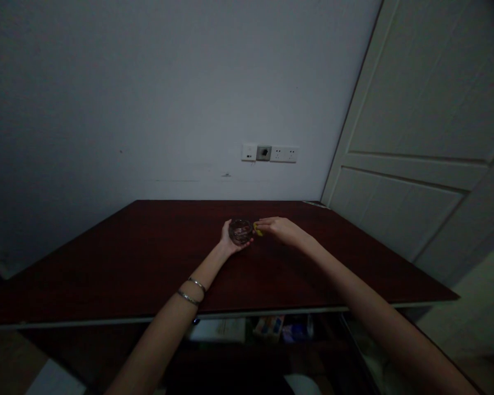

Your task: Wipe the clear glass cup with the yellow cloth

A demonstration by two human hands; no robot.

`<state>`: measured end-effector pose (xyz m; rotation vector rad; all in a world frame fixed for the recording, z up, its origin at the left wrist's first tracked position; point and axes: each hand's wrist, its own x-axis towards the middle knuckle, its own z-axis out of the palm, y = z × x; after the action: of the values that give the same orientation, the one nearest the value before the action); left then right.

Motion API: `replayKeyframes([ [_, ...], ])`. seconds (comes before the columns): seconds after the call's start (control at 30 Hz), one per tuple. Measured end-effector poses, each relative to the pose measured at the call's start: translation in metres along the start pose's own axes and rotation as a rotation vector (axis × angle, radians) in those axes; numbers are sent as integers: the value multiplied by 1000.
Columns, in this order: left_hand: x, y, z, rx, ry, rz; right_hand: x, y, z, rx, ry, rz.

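A round, dark clear-glass bowl point(241, 232) sits in my left hand point(229, 241), whose fingers wrap round its underside and near side above the dark red desk top. The bowl is tilted toward me, and nothing that I can make out lies in it. Just to its right, my right hand point(280, 229) pinches a small yellow cloth-like piece point(257, 229) between thumb and fingers. That piece is at the bowl's right rim; whether it touches the glass I cannot tell. Two metal bangles point(189, 292) circle my left forearm.
The dark red desk point(107, 263) stands against a pale wall point(168, 99). Sockets and switches point(269, 153) are set in the wall. Under the desk's front edge, an open drawer holds a white box point(218, 330), a colourful packet point(269, 326) and a blue packet point(295, 332). A panelled door point(411, 181) is at right.
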<state>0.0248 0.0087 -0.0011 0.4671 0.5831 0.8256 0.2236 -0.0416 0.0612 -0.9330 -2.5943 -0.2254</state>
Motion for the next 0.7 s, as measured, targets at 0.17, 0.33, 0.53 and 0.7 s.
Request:
replayKeyframes([
  [0.17, -7, -1, 6, 42, -82, -26, -5, 15, -6, 12, 142, 131],
  [0.33, -2, -5, 3, 109, -28, -45, 13, 5, -6, -15, 185, 40],
  [0.53, 3, -11, 4, 3, 40, -66, 36, -27, 12, -41, 103, -188],
  [0.7, 3, -11, 6, 69, 73, -18, 40, -24, 21, -85, 96, -171],
])
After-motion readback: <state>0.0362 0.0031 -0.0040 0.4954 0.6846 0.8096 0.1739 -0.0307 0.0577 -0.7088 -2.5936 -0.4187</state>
